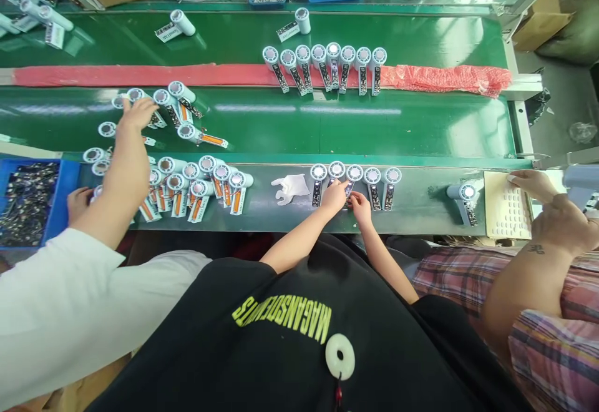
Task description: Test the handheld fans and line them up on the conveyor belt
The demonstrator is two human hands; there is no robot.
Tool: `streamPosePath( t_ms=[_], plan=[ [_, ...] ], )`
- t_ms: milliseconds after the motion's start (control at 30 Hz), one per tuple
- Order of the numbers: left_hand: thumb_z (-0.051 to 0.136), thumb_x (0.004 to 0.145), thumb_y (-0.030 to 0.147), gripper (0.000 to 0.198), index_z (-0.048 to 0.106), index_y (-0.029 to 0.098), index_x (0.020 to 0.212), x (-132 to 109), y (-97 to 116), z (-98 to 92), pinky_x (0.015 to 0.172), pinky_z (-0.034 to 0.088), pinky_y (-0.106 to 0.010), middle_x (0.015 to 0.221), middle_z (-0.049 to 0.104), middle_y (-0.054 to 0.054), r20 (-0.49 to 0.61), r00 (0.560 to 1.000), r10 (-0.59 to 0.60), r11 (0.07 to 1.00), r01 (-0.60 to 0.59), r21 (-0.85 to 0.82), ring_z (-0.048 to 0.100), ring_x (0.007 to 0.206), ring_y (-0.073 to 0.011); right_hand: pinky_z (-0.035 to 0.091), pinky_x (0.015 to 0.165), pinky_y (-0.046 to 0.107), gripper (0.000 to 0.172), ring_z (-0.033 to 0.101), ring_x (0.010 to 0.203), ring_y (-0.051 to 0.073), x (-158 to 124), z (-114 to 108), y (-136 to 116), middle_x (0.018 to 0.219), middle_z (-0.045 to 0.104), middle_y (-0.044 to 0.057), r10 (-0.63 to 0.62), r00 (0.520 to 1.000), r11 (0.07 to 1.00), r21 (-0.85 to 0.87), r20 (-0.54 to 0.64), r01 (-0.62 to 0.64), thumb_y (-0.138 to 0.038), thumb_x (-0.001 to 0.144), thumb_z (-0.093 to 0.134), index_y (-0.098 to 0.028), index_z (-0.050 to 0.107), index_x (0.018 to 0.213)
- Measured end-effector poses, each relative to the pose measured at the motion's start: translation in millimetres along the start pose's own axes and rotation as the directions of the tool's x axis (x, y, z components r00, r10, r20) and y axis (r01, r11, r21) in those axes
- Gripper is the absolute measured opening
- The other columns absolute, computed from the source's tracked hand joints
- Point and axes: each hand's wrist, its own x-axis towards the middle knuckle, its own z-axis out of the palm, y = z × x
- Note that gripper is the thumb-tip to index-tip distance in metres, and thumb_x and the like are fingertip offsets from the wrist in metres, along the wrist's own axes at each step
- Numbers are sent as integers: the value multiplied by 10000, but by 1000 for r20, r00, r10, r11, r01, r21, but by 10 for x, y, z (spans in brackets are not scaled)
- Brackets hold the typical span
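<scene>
L hand [334, 195] and R hand [360, 207], fingers narrow, pinched at black circuit strip [349, 190] of white round-headed plastic fan body [354, 173], on dark green conveyor belt [416, 215]; firm hold unclear. Fine fingertip work, calls for steady pinch.

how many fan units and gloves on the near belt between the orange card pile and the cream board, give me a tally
fan units with circuit boards: 6
white glove: 1
total: 7
</scene>
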Motion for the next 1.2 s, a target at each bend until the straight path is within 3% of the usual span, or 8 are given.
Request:
streamPosePath(
  t_ms=[233, 467, 700, 833, 967, 1067, 1200],
  plan=[
    [490, 880, 114, 476, 578, 180, 1343, -3, -39, -22, 954, 462, -348, 1117, 666, -130, 7, 999, -32, 994, 32, -106, 619, 1022, -254, 563, 723, 334, 340, 636, 791, 172, 33, -115, -37, 851, 672, 34, 75, 995, 995, 57, 73, -79, -335, 700, 675, -177, 614, 995],
    [517, 863, 69, 515, 545, 186, 1364, -48, -45, 31, 962, 461, -380, 1113, 690, -124, -13, 998, -58, 981, 55, -184, 634, 1026, -254, 546, 631, 267, 237, 613, 694, 120, 102, -74, -67, 806, 638, 9, 136, 989, 990, 23, 64, -138, -288, 848, 650, -140, 624, 1031],
    [595, 835, 79, 220, 656, 119, 1042, -7, -46, 44, 985, 462, -458, 1073, 691, -111, 31, 995, -90, 949, 95, -301, 638, 1032, -229, 510, 584, 230, 186, 580, 635, 91, 157, -91, -149, 774, 619, -6, 174, 978, 985, -11, 112, -174, -302, 915, 626, -116, 630, 930],
    [598, 804, 54, 290, 632, 160, 1072, -49, -89, -11, 970, 488, -384, 1112, 693, -100, 90, 996, -26, 885, 65, -462, 658, 1008, -197, 463, 579, 221, 296, 579, 679, 110, 42, -161, -210, 743, 621, -4, 114, 983, 992, 39, 147, -121, -415, 781, 728, -139, 651, 857],
    [664, 778, 134, 410, 595, 155, 1182, -137, -146, -144, 918, 516, -337, 1196, 670, -119, 178, 983, 42, 787, 77, -612, 653, 1047, -206, 451, 588, 228, 432, 584, 738, 136, -147, -204, -256, 778, 635, 5, 53, 983, 994, 87, 178, -69, -545, 624, 751, -182, 656, 839],
    [751, 706, 197, 426, 654, 140, 1117, -192, -173, -255, 910, 513, -347, 1170, 685, -119, 265, 962, 68, 737, 131, -663, 643, 1060, -241, 453, 586, 230, 431, 595, 757, 147, -282, -184, -268, 798, 649, 20, 33, 980, 997, 62, 198, -46, -556, 638, 714, -185, 658, 851],
    [806, 623, 196, 390, 711, 135, 997, -230, -204, -274, 811, 533, -357, 917, 744, -81, 410, 909, 67, 678, 260, -687, 679, 890, -242, 456, 557, 235, 407, 621, 745, 165, -389, -164, -251, 788, 673, 38, 20, 978, 999, -48, 208, -10, -541, 676, 672, -176, 679, 856]
  ],
)
